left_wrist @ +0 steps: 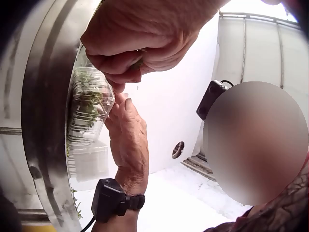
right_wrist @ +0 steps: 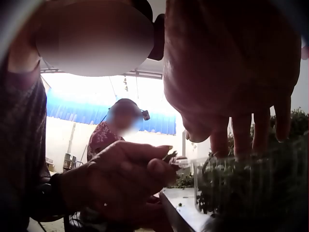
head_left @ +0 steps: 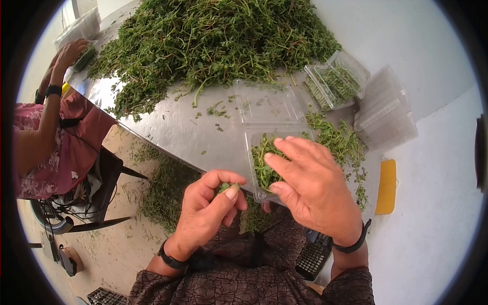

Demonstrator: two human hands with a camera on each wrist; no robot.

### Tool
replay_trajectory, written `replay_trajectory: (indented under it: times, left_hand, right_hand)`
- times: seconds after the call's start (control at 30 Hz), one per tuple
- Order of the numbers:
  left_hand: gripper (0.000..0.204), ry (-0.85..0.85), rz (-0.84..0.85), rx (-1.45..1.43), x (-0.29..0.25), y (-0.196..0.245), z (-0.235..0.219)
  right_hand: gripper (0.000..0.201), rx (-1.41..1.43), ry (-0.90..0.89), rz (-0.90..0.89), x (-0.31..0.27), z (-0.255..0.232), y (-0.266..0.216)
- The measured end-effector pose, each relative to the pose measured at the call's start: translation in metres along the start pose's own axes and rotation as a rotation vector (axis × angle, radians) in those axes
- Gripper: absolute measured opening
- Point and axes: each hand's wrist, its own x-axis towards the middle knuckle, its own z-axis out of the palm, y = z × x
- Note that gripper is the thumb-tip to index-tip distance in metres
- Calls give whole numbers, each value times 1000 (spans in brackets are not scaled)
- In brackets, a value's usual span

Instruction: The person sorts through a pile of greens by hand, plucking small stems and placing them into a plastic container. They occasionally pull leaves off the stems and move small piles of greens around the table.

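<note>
A clear plastic clamshell box point(head_left: 258, 195) stands at the table's near edge, its lid point(head_left: 269, 103) laid back on the metal top. Leafy green sprigs point(head_left: 264, 175) fill its base. Over the box is my right hand point(head_left: 317, 185), fingers spread and slightly bent, fingertips right at the greens; in the right wrist view the fingers point down at the box rim. My left hand point(head_left: 211, 203), left of the box, pinches a small bit of green sprig point(head_left: 223, 187) between thumb and forefinger. Most of that sprig is hidden by the fingers.
A large heap of greens point(head_left: 218, 40) covers the table's far side. At the right stand a filled clamshell box point(head_left: 333, 84), loose sprigs point(head_left: 335, 137) and a stack of clear boxes point(head_left: 386, 109). Another person point(head_left: 43, 137) works at the left. Cut greens point(head_left: 165, 193) lie on the floor.
</note>
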Motion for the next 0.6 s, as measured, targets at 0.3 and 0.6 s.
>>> replay_trajectory:
  times: [0.3, 0.6]
  left_hand:
    - [25, -4, 27, 6, -2, 4, 3]
    - [55, -76, 66, -163, -2, 8, 9]
  right_hand:
    - [34, 70, -48, -28, 3, 27, 12]
    - [35, 72, 194, -13, -12, -2, 4]
